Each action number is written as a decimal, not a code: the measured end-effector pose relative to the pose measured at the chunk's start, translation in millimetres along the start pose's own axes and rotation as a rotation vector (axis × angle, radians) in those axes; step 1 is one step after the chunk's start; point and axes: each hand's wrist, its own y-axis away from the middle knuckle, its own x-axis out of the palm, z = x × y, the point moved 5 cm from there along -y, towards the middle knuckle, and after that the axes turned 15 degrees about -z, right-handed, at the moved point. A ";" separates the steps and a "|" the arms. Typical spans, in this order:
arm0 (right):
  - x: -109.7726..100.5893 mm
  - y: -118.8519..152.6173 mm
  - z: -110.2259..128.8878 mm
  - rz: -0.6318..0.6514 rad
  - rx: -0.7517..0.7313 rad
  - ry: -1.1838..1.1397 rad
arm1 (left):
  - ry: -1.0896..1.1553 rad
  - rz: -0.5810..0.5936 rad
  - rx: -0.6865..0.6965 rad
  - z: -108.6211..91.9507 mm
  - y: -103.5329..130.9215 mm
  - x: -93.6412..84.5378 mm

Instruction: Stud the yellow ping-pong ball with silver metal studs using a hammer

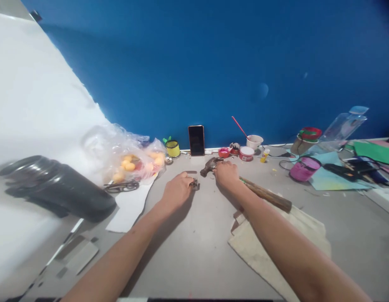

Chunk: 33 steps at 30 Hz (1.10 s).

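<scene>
My right hand (pixel 226 173) is closed around a hammer close to its head. The hammer's dark metal head (pixel 208 167) points left, and its wooden handle (pixel 270 194) runs back to the right under my forearm. To the left, my left hand (pixel 179 187) has its fingers closed on a small dark metal piece (pixel 195 183) at the table surface; its exact kind is too small to make out. A thin flat strip (pixel 191 172) lies just beyond those fingers. Below the handle is a cream cloth (pixel 276 243), partly covered by my right forearm.
A phone (pixel 197 140) leans on the blue wall. Left are a black bottle (pixel 65 188), a plastic bag (pixel 128 157) with orange balls, and glasses (pixel 122 187). Paint tubs (pixel 246 153), a white cup (pixel 254 141), a pink cup (pixel 304 169) and a clear bottle (pixel 343 128) stand right.
</scene>
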 end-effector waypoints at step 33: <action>-5.4 8.1 9.4 -0.106 -0.066 -0.010 | 0.396 -0.338 -0.322 37.9 -9.8 -11.2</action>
